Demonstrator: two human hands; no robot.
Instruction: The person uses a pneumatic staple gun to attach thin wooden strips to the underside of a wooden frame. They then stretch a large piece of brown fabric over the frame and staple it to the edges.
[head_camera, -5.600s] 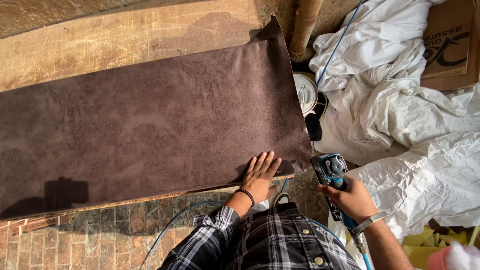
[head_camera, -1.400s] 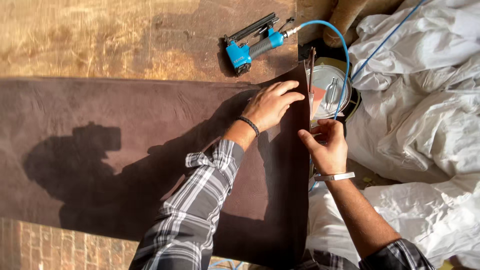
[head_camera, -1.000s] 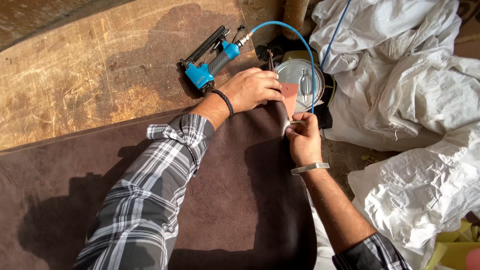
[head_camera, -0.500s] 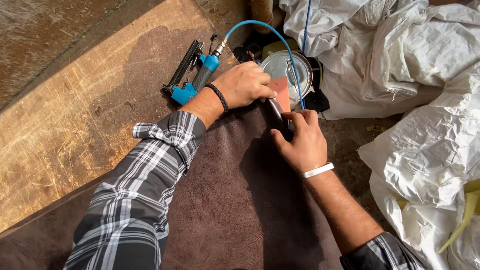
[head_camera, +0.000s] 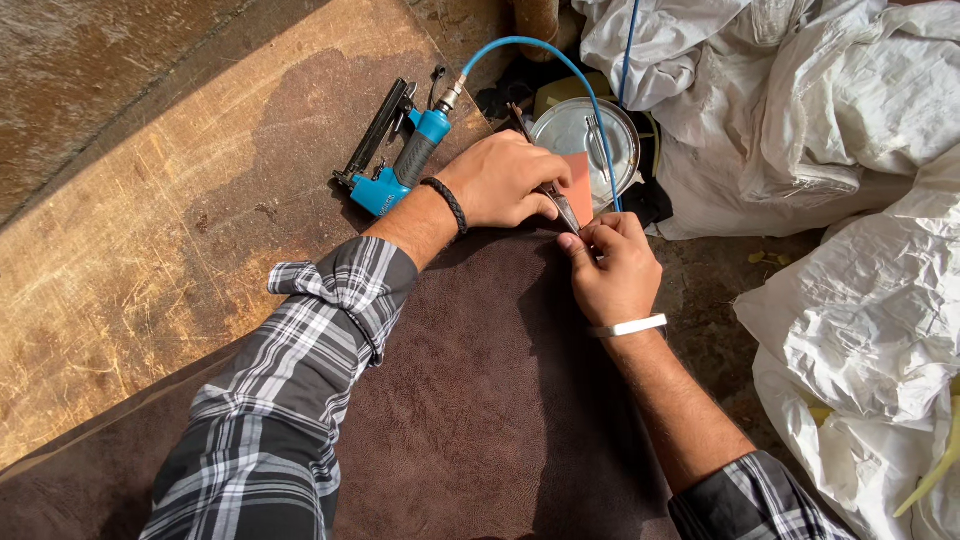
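Note:
A sheet of dark brown leather-like fabric (head_camera: 480, 400) lies over a scratched wooden board (head_camera: 150, 260). My left hand (head_camera: 505, 180) grips the sheet's far right corner, fingers curled over its edge. My right hand (head_camera: 615, 270) pinches the same edge just below, thumb and forefinger closed on it. Between the two hands the edge is turned up and its salmon-coloured underside (head_camera: 578, 188) shows. A blue pneumatic stapler (head_camera: 395, 165) lies on the board just left of my left hand, with nobody holding it.
A blue air hose (head_camera: 545, 48) arcs from the stapler past a round metal tin lid (head_camera: 590, 130) beyond my hands. Crumpled white sacks (head_camera: 840, 130) fill the right side, over bare dirt ground (head_camera: 720, 300).
The stapler was in my right hand at first and now lies on the board. Both hands have moved to the fabric's right corner and closed on its edge, and the view has come closer.

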